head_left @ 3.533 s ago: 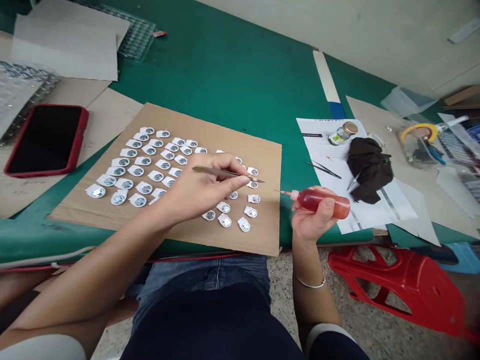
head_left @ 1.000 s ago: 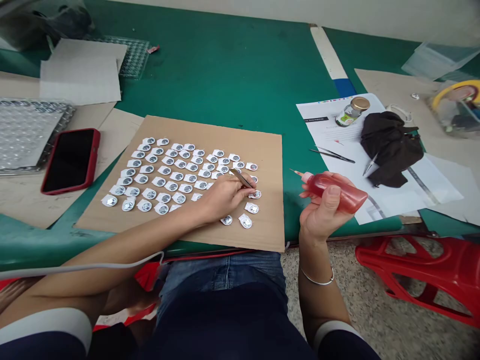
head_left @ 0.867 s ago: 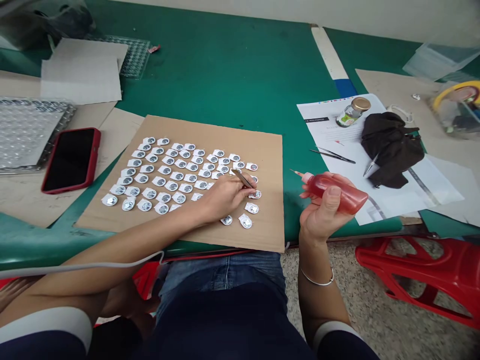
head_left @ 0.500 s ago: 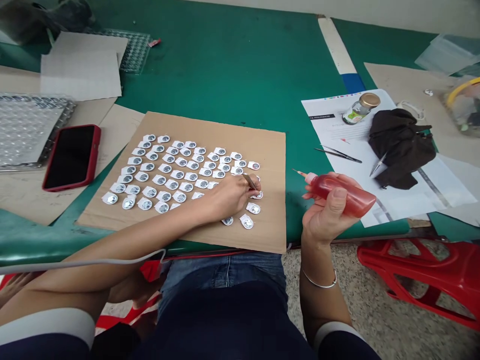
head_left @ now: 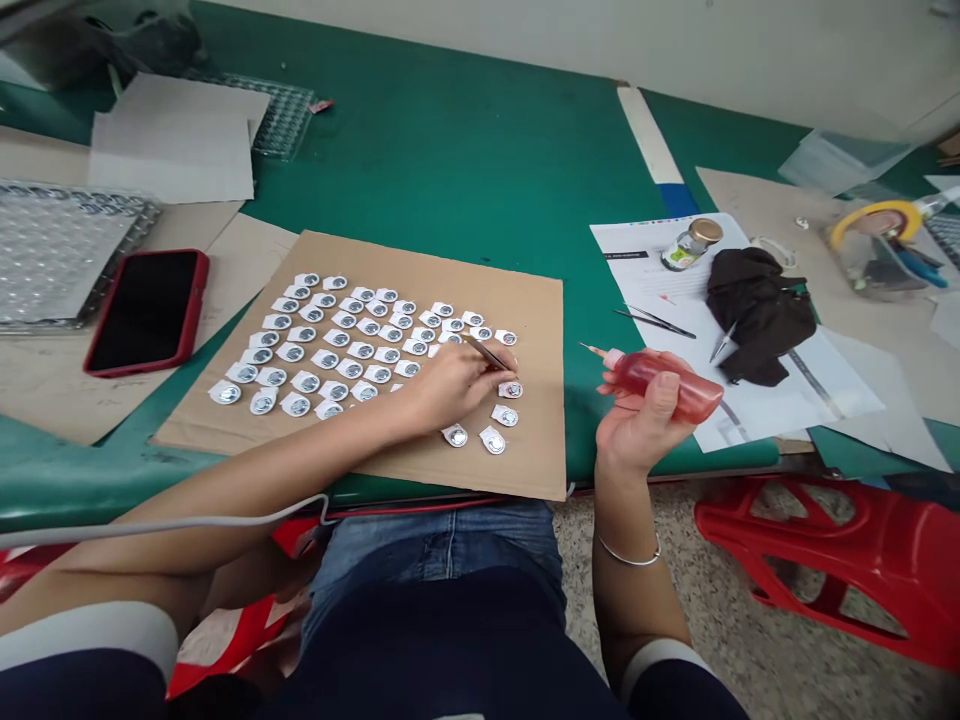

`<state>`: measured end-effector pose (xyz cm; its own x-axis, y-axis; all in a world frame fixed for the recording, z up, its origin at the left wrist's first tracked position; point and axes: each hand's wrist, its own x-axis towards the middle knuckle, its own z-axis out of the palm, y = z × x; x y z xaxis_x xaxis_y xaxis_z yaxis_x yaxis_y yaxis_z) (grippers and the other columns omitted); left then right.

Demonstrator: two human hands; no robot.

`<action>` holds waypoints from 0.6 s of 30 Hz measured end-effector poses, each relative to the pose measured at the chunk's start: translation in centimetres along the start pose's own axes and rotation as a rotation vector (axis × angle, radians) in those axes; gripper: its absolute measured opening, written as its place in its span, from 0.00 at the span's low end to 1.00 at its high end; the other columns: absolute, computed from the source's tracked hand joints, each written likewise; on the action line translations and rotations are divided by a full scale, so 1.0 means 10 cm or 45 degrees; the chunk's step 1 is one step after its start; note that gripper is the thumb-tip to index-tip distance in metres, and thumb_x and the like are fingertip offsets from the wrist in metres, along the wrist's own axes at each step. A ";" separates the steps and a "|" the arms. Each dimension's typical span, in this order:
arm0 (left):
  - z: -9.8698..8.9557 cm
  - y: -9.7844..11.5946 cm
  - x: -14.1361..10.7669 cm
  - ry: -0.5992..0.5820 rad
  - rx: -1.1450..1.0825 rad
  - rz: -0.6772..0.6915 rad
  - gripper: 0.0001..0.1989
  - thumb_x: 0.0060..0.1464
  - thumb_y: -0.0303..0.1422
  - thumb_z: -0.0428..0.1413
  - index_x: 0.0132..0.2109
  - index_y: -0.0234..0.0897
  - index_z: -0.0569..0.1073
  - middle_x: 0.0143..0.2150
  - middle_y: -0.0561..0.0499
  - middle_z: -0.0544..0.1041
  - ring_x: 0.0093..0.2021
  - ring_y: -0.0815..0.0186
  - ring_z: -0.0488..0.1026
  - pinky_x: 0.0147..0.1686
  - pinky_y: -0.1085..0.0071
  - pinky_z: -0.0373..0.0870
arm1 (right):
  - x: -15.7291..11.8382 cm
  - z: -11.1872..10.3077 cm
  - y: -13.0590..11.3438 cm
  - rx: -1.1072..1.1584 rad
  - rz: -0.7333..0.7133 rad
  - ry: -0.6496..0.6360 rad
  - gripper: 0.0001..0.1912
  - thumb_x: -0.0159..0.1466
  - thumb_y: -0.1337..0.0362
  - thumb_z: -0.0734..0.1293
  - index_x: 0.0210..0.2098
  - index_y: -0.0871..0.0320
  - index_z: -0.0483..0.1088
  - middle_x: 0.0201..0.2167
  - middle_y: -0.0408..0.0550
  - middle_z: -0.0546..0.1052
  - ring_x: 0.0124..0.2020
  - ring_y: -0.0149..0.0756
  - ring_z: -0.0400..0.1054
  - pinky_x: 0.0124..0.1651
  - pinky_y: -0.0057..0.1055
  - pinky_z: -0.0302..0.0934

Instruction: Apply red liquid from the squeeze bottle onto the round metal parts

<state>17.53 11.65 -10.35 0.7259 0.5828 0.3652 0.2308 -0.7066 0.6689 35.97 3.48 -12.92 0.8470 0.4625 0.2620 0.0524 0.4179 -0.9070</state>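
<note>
The left hand's (head_left: 457, 386) grip pinches a thin stick (head_left: 487, 353) beside a badge (head_left: 511, 390) on the cardboard (head_left: 420, 470), the right hand's (head_left: 637, 428) wraps a red bottle (head_left: 636, 373) — that badge looks reddish, probably started, while two plain silver ones (head_left: 493, 440) nearer the person seem undone, the rest unclear.
</note>
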 end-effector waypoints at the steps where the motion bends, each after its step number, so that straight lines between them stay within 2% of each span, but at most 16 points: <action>1: -0.09 0.04 0.00 0.079 -0.020 -0.018 0.06 0.56 0.27 0.52 0.34 0.32 0.74 0.36 0.50 0.77 0.36 0.68 0.74 0.38 0.72 0.70 | 0.02 -0.01 0.00 0.049 0.094 0.002 0.15 0.56 0.55 0.64 0.39 0.56 0.65 0.35 0.43 0.70 0.26 0.29 0.70 0.21 0.27 0.64; 3: -0.34 0.07 -0.04 0.267 -0.024 -0.132 0.05 0.55 0.28 0.54 0.35 0.33 0.75 0.34 0.50 0.77 0.35 0.69 0.74 0.38 0.72 0.70 | 0.07 -0.04 -0.01 0.150 0.350 -0.040 0.16 0.56 0.51 0.64 0.36 0.57 0.66 0.32 0.43 0.71 0.29 0.30 0.71 0.30 0.32 0.68; 5: -0.65 -0.03 -0.13 0.424 -0.002 -0.326 0.06 0.55 0.30 0.55 0.36 0.32 0.74 0.35 0.49 0.77 0.37 0.68 0.73 0.40 0.69 0.70 | 0.11 -0.07 -0.02 0.246 0.616 -0.131 0.19 0.55 0.48 0.64 0.34 0.58 0.67 0.31 0.43 0.71 0.33 0.32 0.71 0.36 0.38 0.69; 8: -1.15 -0.41 -0.35 0.630 -0.091 -0.688 0.13 0.55 0.36 0.55 0.42 0.28 0.73 0.37 0.46 0.76 0.35 0.68 0.72 0.38 0.66 0.71 | 0.15 -0.10 -0.03 0.304 0.884 -0.222 0.21 0.52 0.46 0.65 0.33 0.57 0.69 0.31 0.43 0.72 0.39 0.38 0.70 0.39 0.45 0.68; 10: -1.44 -0.73 -0.51 0.727 -0.154 -0.920 0.16 0.54 0.38 0.56 0.43 0.26 0.71 0.40 0.45 0.76 0.38 0.67 0.71 0.42 0.62 0.71 | 0.18 -0.09 -0.03 0.285 0.963 -0.214 0.20 0.52 0.45 0.65 0.33 0.56 0.69 0.30 0.42 0.73 0.42 0.40 0.70 0.40 0.49 0.67; 11: -1.55 -0.87 -0.58 0.851 -0.216 -1.043 0.17 0.52 0.37 0.58 0.42 0.26 0.70 0.39 0.45 0.76 0.39 0.67 0.71 0.44 0.61 0.70 | 0.19 -0.08 -0.03 0.273 0.983 -0.200 0.20 0.52 0.46 0.65 0.33 0.56 0.70 0.29 0.42 0.73 0.43 0.41 0.69 0.41 0.51 0.66; 14: -1.75 -1.20 -0.73 0.896 -0.297 -1.146 0.16 0.53 0.37 0.57 0.40 0.23 0.68 0.39 0.44 0.75 0.41 0.67 0.71 0.45 0.59 0.71 | 0.24 -0.03 -0.03 0.256 1.030 -0.141 0.20 0.52 0.45 0.65 0.31 0.56 0.70 0.28 0.40 0.73 0.44 0.41 0.69 0.43 0.55 0.64; 18: -1.80 -1.41 -0.78 0.900 -0.395 -1.099 0.13 0.55 0.31 0.55 0.38 0.21 0.65 0.32 0.49 0.73 0.37 0.71 0.72 0.45 0.58 0.71 | 0.32 0.03 -0.03 0.323 1.127 -0.115 0.20 0.50 0.44 0.66 0.30 0.55 0.69 0.27 0.39 0.73 0.42 0.41 0.70 0.44 0.57 0.62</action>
<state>-3.03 24.28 -11.01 -0.1427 0.9869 -0.0754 0.2333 0.1076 0.9664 38.53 5.04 -11.75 0.4780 0.7498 -0.4575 -0.7205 0.0368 -0.6925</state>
